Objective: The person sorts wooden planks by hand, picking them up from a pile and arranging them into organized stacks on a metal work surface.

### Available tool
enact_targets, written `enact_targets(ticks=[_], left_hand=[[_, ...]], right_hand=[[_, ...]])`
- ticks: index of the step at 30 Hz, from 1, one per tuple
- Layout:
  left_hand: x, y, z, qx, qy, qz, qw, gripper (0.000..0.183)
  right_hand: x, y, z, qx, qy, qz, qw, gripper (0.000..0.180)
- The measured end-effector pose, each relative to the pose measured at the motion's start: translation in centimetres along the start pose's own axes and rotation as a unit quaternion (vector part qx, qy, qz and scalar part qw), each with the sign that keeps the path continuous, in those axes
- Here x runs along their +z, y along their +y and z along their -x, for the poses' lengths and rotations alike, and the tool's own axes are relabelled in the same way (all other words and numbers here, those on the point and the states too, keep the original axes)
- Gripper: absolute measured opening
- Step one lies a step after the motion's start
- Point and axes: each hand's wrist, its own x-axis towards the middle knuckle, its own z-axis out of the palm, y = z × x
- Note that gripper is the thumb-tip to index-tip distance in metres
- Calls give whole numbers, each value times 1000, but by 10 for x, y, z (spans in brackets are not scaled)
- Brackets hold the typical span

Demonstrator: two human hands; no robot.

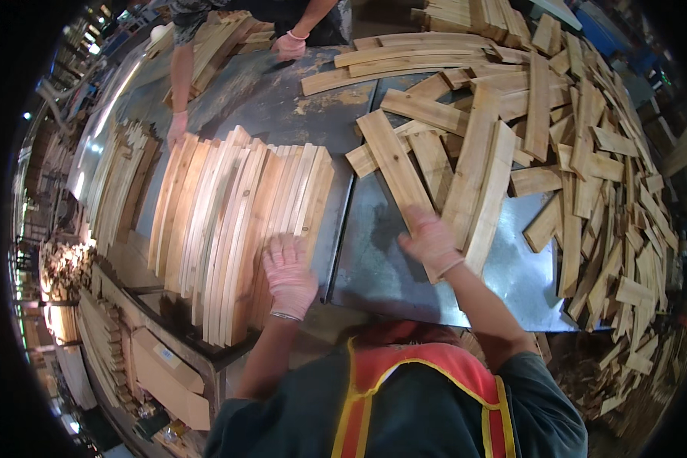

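Note:
My left hand (pixel 289 277), in a pinkish knit glove, lies with its fingers extended over the near right part of a row of wooden boards (pixel 246 194). These boards stand on edge, packed side by side. My right hand (pixel 433 239), gloved the same way, grips a knotted wooden board (pixel 392 157) near its lower end. That board slants up and left, its far end by the loose pile. Just right of this hand lie two longer boards (pixel 472 183), side by side. Part of the gripped board is hidden under my fingers.
Loose boards (pixel 587 149) heap up along the right side of the metal tabletop (pixel 372 269). Across from me, a co-worker's gloved hand (pixel 177 129) is at the row's far left corner; the other hand (pixel 290 46) rests on the table. A cardboard box (pixel 166 372) sits lower left.

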Motion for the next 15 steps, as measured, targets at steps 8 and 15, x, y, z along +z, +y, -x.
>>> enact_targets(ticks=[8,15], left_hand=[[-13,159,-59,-48,-146,448,881,87],[39,241,-86,-182,-151,829,506,60]], right_hand=[[-60,199,-52,325,382,-206,840,71],[-2,111,12,222,169,-663,695,56]])
